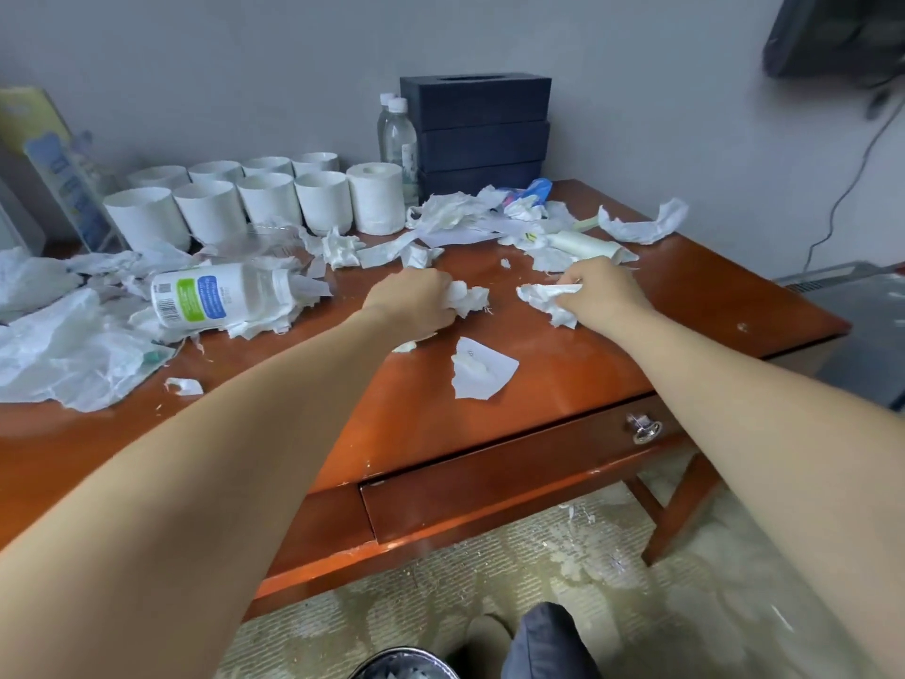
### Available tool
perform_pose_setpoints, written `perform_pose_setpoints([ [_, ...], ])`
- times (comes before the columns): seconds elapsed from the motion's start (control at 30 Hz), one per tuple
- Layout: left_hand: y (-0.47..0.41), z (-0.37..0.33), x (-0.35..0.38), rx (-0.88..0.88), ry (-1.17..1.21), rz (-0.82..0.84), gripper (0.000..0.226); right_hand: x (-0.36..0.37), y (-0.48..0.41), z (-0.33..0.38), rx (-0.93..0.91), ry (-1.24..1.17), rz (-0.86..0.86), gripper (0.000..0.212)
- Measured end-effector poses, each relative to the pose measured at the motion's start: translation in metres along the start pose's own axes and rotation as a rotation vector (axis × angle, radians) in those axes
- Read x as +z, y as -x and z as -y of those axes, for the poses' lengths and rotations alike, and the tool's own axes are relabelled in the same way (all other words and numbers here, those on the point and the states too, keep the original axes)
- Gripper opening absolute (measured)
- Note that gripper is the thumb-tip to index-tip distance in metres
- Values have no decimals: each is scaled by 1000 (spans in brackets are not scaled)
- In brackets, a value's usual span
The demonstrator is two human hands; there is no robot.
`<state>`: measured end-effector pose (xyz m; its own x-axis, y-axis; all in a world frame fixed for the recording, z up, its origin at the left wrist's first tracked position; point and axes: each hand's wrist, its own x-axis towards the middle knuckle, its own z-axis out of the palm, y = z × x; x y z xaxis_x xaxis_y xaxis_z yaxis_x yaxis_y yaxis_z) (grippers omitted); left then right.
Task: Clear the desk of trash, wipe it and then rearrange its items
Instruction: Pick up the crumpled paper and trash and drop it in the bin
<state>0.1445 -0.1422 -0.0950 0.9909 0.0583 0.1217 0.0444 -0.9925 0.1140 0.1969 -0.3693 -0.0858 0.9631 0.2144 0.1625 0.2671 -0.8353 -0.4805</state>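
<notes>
1. Both my arms are stretched straight out over the bench (636, 335), with the hands side by side near its middle, knuckles up.
2. My left hand (416, 301) is curled round a crumpled tissue wad (470, 298). My right hand (605, 291) pinches a torn tissue (548, 296) just to the right of it, and the two pieces aren't touching.
3. The labelled bottle (215, 296) lies on its side left of my left hand. Its long axis runs left to right, base to the left, neck end buried in tissue scraps.
4. There's open wood toward the near edge, with only a torn paper scrap (482, 370) on it. The back is crowded with white cups (210, 208), a toilet roll (376, 198) and black boxes (482, 129) along the wall.
</notes>
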Motion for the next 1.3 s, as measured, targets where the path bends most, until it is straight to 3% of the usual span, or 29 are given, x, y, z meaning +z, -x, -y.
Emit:
perform_pose_setpoints([
  [0.1, -20, -1, -4, -70, 72, -111, 17, -7, -18, -23, 36, -53, -99, 17],
  [0.2, -39, 6, -6, -105, 89, -148, 18, -2, -36, -31, 17, -42, -63, 17],
  [0.33, -63, 25, -2, -166, -2, -83, 39, 14, -52, -31, 0, 11, 85, 30],
  [0.4, -68, 30, 4, -197, 8, -31, 39, 20, -61, -29, -20, 15, 61, 31],
  [0.47, -71, 31, 10, -196, 46, -48, 29, 25, -67, -26, -37, 16, 18, 28],
  [0.57, -70, 33, 14, -181, 74, -131, 17, 29, -70, -20, -82, 35, -2, 7],
  [0.7, -56, 33, 5, -213, 129, -180, 33, 23, -63, -9, -109, -49, -13, 6],
  [0.87, -23, 27, -27, -227, 192, -232, 25, -1, -41, 14, -121, -183, -38, 37],
  [1.03, 23, 14, -61, -254, 242, -244, 41, -32, -2, 39, -112, -316, -37, 37],
  [1.2, 84, 4, -83, -266, 313, -278, 25, -55, 55, 63, -85, -461, 39, 48],
  [1.3, 130, 1, -84, -276, 424, -285, 27, -55, 101, 69, -79, -509, 92, 53],
])
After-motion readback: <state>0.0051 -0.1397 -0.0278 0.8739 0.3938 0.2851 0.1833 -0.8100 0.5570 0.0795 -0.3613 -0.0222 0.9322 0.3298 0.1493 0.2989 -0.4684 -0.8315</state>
